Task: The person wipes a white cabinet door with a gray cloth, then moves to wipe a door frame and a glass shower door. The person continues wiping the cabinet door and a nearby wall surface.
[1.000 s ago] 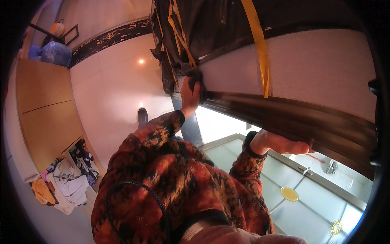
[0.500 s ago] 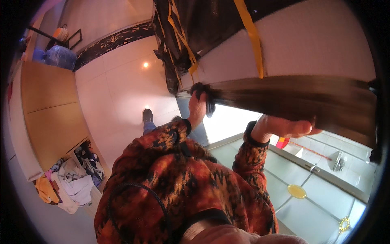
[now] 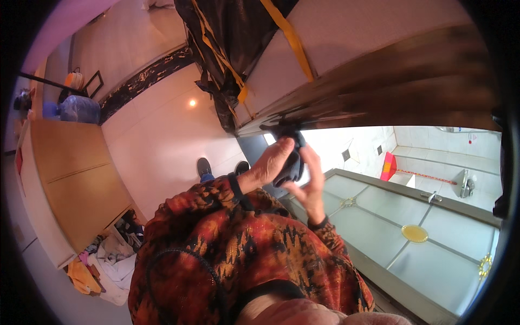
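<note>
A bunched dark cloth [image 3: 292,169] is between my two hands, in front of my chest. My left hand [image 3: 272,162] grips it from the left, thumb on top. My right hand [image 3: 310,181] closes on its right side, with fingers above and the thumb below. Just beyond the hands runs the edge of a long dark brown panel [image 3: 401,89], blurred and slanting to the upper right. The cloth's upper end overlaps that edge; whether it touches the panel I cannot tell.
Black plastic with yellow straps [image 3: 233,49] hangs beyond the panel. On the right is a frosted glass door [image 3: 374,208] with a handle, and a tiled room behind it. At left, a wooden cabinet [image 3: 76,168] stands above a pile of clothes [image 3: 111,260]; a blue water jug [image 3: 80,109] sits behind.
My right hand has left the underside of the brown panel and come left onto the dark cloth. My left hand has brought the cloth slightly nearer. The view has shifted.
</note>
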Demonstrator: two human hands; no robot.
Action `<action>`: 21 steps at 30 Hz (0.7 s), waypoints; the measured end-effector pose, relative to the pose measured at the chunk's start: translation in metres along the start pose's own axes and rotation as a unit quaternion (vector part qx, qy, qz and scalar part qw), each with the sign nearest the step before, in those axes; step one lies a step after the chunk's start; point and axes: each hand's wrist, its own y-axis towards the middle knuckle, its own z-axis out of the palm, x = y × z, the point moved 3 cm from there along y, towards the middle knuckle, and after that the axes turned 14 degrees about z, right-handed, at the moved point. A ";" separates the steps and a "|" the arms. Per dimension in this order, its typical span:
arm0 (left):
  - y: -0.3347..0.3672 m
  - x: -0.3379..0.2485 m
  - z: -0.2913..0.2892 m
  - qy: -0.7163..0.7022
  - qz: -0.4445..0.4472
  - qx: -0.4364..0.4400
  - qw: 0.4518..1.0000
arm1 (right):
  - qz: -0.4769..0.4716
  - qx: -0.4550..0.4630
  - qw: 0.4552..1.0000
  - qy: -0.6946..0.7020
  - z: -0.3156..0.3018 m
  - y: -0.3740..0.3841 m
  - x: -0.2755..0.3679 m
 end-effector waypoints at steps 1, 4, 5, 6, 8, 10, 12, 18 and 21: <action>0.002 -0.003 0.001 0.058 0.038 -0.014 0.998 | 0.012 0.006 0.997 -0.080 0.011 -0.008 -0.005; 0.000 0.000 0.003 0.003 -0.015 0.031 0.999 | 0.109 -0.094 0.989 0.024 0.021 -0.012 -0.026; -0.001 0.002 -0.001 -0.037 -0.037 0.061 0.997 | 0.124 -0.127 0.981 0.085 0.019 -0.010 -0.031; -0.002 0.003 -0.008 -0.001 -0.006 0.078 0.997 | 0.198 -0.140 0.959 0.146 0.013 -0.008 -0.037; -0.005 0.005 -0.035 0.063 0.031 0.053 0.996 | 0.269 -0.197 0.914 0.229 -0.008 0.000 -0.036; -0.003 0.003 -0.083 0.160 0.083 -0.067 0.981 | 0.186 -0.299 0.896 0.272 -0.037 0.020 -0.018; 0.010 0.003 -0.132 0.224 0.107 -0.227 0.942 | 0.090 -0.412 0.863 0.277 -0.070 0.044 0.007; 0.066 0.013 -0.163 0.232 0.205 -0.207 0.928 | -0.076 -0.542 0.837 0.006 -0.083 0.109 0.050; 0.076 0.018 -0.148 0.173 0.184 -0.120 0.960 | -0.043 -0.606 0.675 -0.419 -0.049 0.105 0.033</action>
